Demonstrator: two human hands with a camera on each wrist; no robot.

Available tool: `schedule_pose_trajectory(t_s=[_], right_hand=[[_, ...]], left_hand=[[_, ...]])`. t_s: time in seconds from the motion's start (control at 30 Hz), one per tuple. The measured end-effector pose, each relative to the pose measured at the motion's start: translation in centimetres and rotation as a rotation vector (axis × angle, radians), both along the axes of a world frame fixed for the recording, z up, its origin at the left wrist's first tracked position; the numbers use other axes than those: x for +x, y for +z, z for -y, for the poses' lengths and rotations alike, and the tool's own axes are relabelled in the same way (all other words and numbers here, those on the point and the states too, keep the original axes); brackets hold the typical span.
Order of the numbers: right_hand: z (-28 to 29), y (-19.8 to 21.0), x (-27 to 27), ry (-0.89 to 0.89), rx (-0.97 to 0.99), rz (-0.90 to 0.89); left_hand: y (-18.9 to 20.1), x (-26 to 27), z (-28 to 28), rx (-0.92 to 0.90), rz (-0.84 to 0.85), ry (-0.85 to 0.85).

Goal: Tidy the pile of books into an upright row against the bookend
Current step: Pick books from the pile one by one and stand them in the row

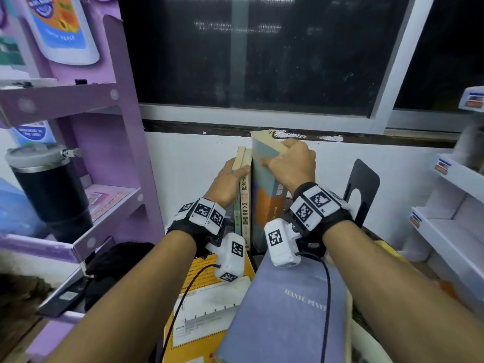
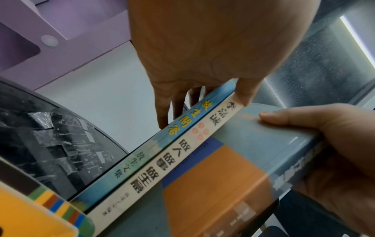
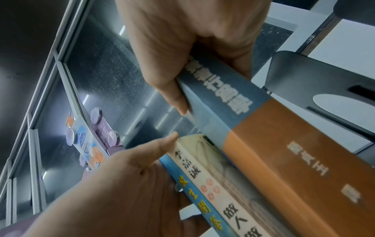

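At the bottom of the head view a lavender hardcover book and a yellow paperback lie flat on the surface, with a black insulated tumbler on the purple shelf unit at left. Mid-frame, the left hand pinches two thin upright books, blue-spined and cream-spined. Just right, the right hand grips a thick grey-and-orange book, well short of the black metal bookend at right.

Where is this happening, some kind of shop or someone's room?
Probably a small shop, though I can't be sure: a purple cardboard display stand carries product advertising, white shelves bear price-style labels, and books stand before a dark window.
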State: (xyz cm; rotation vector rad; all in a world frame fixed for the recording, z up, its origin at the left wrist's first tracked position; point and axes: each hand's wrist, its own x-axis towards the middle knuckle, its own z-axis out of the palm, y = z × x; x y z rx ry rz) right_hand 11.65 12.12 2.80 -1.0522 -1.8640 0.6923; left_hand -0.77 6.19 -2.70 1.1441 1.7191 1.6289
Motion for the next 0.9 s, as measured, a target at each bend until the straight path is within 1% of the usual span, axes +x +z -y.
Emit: schedule_pose_trajectory(t_s=[0.23, 0.37, 0.47, 0.53, 0.63, 0.8, 0.9], right_hand=[[0.1, -1.4, -0.1, 0.034, -0.024, 0.035], [0.3, -1.7, 0.3, 0.061, 0.014, 0.053], [0.2, -1.4, 0.8, 0.125, 0.0, 0.171], [0.1, -1.4, 1.1, 0.199, 0.009, 0.237], [0.0, -1.7, 1.5, 0.309, 0.037, 0.309], [-0.2, -1.5, 2.0, 0.377, 0.054, 0.404], [-0.3, -1.6, 2.1, 0.391, 0.09, 0.418]], left_hand=[[-0.1, 0.0, 0.1, 0.0, 0.025, -0.033], [-0.2, -0.3, 0.0, -0.028, 0.017, -0.033], [-0.3, -1.0, -0.2, -0.039, 0.01, 0.0], [0.0, -1.1, -0.1, -0.061, 0.003, 0.026], [0.7, -0.8, 0.4, -0.084, -0.013, 0.017], [0.9, -0.8, 0.6, -0.112, -0.017, 0.0], [0.6, -0.8, 0.6, -0.118, -0.028, -0.008]])
